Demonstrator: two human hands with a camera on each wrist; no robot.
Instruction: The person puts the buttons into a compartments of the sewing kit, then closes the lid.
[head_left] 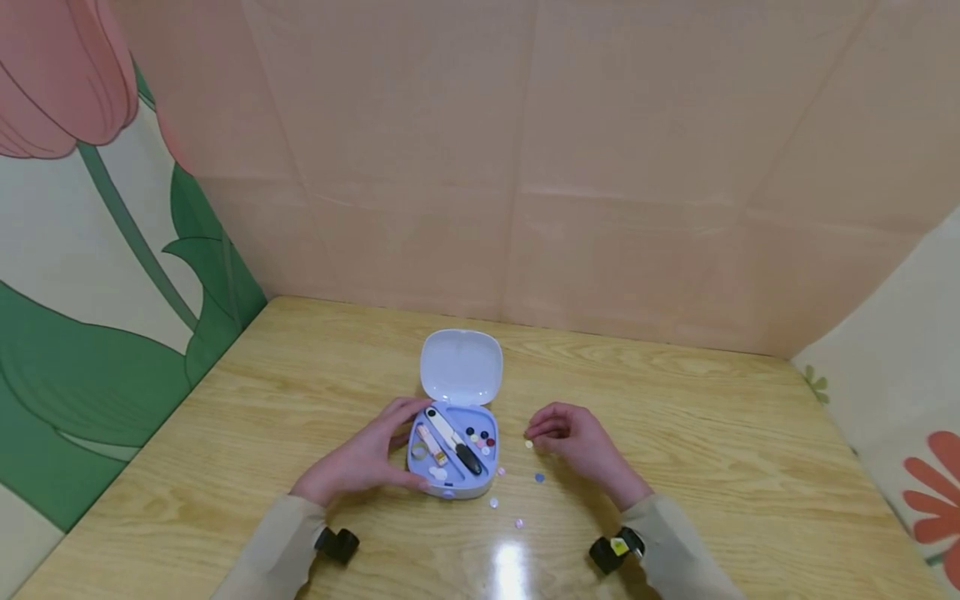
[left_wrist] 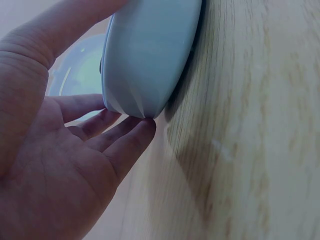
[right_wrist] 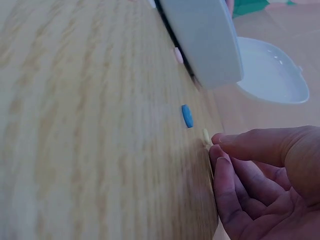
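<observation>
A lilac sewing box (head_left: 453,492) sits on the table with its white lid (head_left: 461,367) tipped back. My left hand (head_left: 367,458) grips its left side, thumb at the front and fingers behind; the left wrist view shows fingertips against the wall. Inside lie a long white tool with a black handle (head_left: 468,458), a pink piece (head_left: 431,444), a yellowish ring (head_left: 418,451) and, in the right compartment, several buttons (head_left: 480,440). My right hand (head_left: 573,437), fingers loosely bent, has its fingertips right at a pale yellow button (right_wrist: 206,136) on the table.
Around the box's right and front lie a blue button (head_left: 539,477), a pink button (head_left: 502,472), a whitish button (head_left: 493,502) and another pink button (head_left: 519,523). A pinkish cloth wall (head_left: 517,208) stands behind the wooden table (head_left: 750,467).
</observation>
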